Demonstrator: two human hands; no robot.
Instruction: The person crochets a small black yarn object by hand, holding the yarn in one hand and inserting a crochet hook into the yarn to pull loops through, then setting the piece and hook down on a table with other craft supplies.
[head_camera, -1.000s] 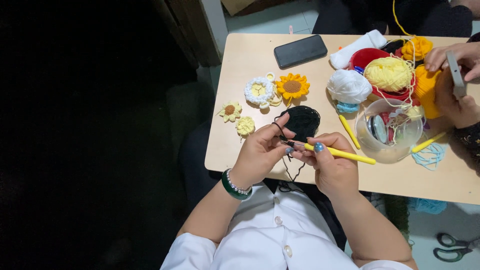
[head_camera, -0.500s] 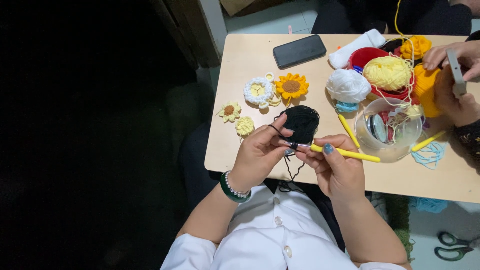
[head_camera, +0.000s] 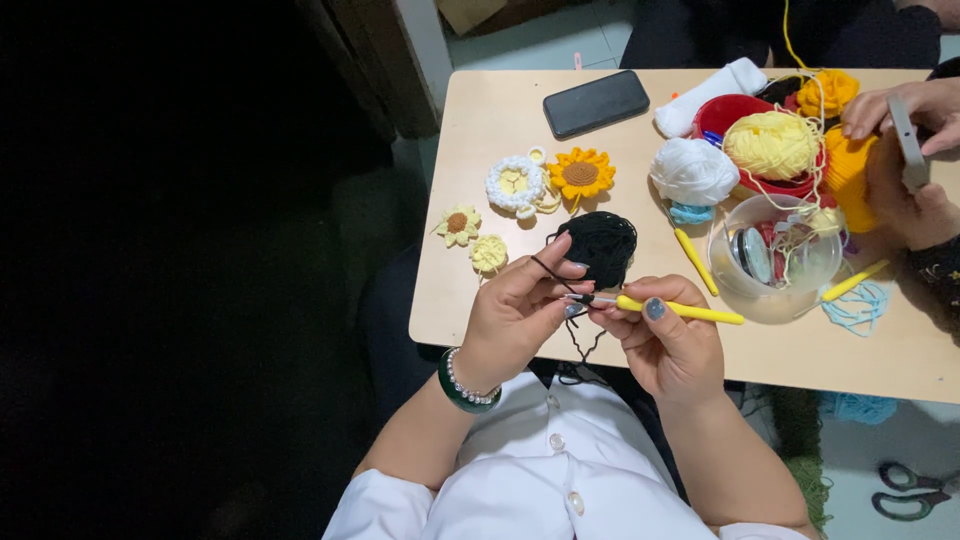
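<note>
A yellow-handled crochet hook (head_camera: 668, 309) is lying across the fingers of the right hand (head_camera: 668, 345), its metal tip pointing left toward the left hand (head_camera: 520, 315). The right fingers are closing around the handle, thumb pressing on top, so the hook is being gripped firmly just above the near edge of the pale wooden surface (head_camera: 500, 120). The left fingers are pinching shut on a thin strand of black yarn (head_camera: 552, 272) right at the hook's tip, with the forefinger lifting the strand; more of it is hanging down below the hands. The strand is running up to a black yarn ball (head_camera: 598, 245) sitting on the surface just beyond the hands. A dark green bangle (head_camera: 458, 386) with a beaded bracelet is circling the left wrist.

Farther out, four crocheted flowers are lying to the left: an orange-and-brown sunflower (head_camera: 580, 174), a white-and-yellow flower (head_camera: 515, 185), and two small pale ones (head_camera: 458, 224). A dark phone (head_camera: 596, 103) is resting near the far edge. To the right, a white yarn ball (head_camera: 693, 171) is sitting beside a red bowl (head_camera: 728, 108) holding yellow yarn (head_camera: 770, 145), and a clear plastic container (head_camera: 775, 260) is standing near a second yellow hook (head_camera: 695, 261). Another person's hands (head_camera: 905, 160) are holding a device at the far right edge.
</note>
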